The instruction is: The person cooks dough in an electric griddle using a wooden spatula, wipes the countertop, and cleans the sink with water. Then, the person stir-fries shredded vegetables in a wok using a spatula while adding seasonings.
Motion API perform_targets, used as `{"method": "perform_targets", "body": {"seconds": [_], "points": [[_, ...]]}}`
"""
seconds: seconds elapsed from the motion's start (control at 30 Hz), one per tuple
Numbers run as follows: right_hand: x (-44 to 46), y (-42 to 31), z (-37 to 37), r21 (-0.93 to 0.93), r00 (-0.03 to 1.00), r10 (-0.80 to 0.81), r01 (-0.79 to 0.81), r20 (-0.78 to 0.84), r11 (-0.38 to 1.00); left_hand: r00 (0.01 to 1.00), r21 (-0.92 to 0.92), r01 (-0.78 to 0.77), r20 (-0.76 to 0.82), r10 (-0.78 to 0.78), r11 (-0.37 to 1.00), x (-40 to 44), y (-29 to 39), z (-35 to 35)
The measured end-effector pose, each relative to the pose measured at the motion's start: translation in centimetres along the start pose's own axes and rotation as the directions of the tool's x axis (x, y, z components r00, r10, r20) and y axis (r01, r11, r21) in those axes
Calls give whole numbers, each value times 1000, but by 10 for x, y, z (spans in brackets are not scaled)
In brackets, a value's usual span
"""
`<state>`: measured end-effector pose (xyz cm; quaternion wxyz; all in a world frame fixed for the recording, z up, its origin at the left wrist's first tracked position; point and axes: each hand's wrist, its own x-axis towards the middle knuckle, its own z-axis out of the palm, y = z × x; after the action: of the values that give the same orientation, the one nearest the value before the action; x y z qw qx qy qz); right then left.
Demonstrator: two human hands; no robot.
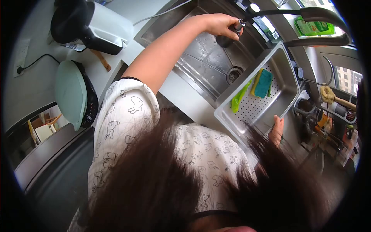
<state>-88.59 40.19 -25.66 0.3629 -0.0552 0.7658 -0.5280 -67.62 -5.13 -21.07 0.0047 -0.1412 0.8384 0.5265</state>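
My left hand [224,26] is wrapped round the black faucet spray head [224,41], over the stainless-steel sink [203,52], beyond and to the left of the perforated basket [281,98]. My right hand [276,132] has its thumb at the basket's near right rim; the fingers are hidden, so I can't tell how firmly they close. Inside the basket lie a yellow-and-green sponge [262,83] and, left of it, a bright green item [240,98] I can't identify. I judge the step in hand to be managing the spray head while steadying the basket; the next move calls for a sure hold on both. The drain [234,75] sits just left of the basket, the green soap bottle [315,26] beyond it.
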Motion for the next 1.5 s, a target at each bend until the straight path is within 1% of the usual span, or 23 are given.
{"method": "perform_targets", "body": {"seconds": [0.03,0.1,0.2,0.3,0.33,0.37,0.47,0.57,0.6,0.67,0.7,0.77,0.8,0.83,0.9,1.0,1.1,1.23,1.3,1.37,1.4,1.43,1.5], "points": [[-5,-2,-5,1,1000,0,0,-17,1000,993,34,-80,-83,83,996,6,-5,4],[-14,-3,-16,14,999,-10,11,-41,1000,962,-23,-166,-222,157,986,22,-11,12],[-25,-4,-30,33,995,-50,53,-81,998,910,-27,-275,-329,251,961,49,-21,34],[-38,-12,-25,37,987,-86,92,-139,995,891,-272,-387,-357,281,881,66,-13,57],[-40,-14,-24,43,986,-79,86,-147,995,909,-270,-362,-312,275,892,70,-10,63],[-41,-15,-22,49,986,-70,78,-152,996,902,-288,-391,-307,302,874,72,-5,69],[-41,-17,-16,58,988,-56,65,-141,996,938,-373,-318,-259,231,872,76,5,79],[-33,-14,-15,65,996,-41,47,-83,997,944,-310,-297,-236,229,903,71,6,64],[-31,-12,-12,60,996,-44,49,-76,997,881,-178,-429,-300,366,886,79,-12,60],[-24,-15,0,54,997,-56,59,-59,997,908,152,-296,-263,327,943,70,-15,27],[-19,-13,4,52,997,-63,65,-39,997,931,308,-203,-233,281,930,65,-17,11],[-10,-9,10,44,997,-78,78,1,996,971,313,-141,-142,194,939,45,-7,-19],[-6,-9,14,33,997,-79,78,19,996,994,340,-42,-80,73,940,33,7,-31],[-2,-8,20,22,996,-78,77,39,997,997,350,-52,-34,68,935,26,15,-42],[10,-5,36,13,994,-76,75,83,997,999,458,-36,26,27,888,12,26,-54],[25,-4,75,29,988,-76,73,131,997,1000,491,-5,9,1,871,-2,37,-68],[38,-7,119,-17,987,-48,52,155,999,1000,517,-19,31,4,856,2,32,-81],[56,-9,183,61,988,-36,27,148,998,1000,525,-14,17,6,851,11,27,-84],[70,-1,212,123,993,-17,3,114,992,999,549,20,-49,8,836,14,30,-87],[79,-3,239,118,993,-47,34,108,992,994,577,17,-95,46,817,17,32,-90],[83,1,251,80,989,-109,101,98,992,994,623,11,-92,59,782,18,35,-93],[82,-1,267,112,980,-179,169,87,979,993,633,8,-96,68,774,19,37,-95],[93,5,286,128,978,-198,188,68,974,991,651,7,-106,82,759,19,38,-100]]}}
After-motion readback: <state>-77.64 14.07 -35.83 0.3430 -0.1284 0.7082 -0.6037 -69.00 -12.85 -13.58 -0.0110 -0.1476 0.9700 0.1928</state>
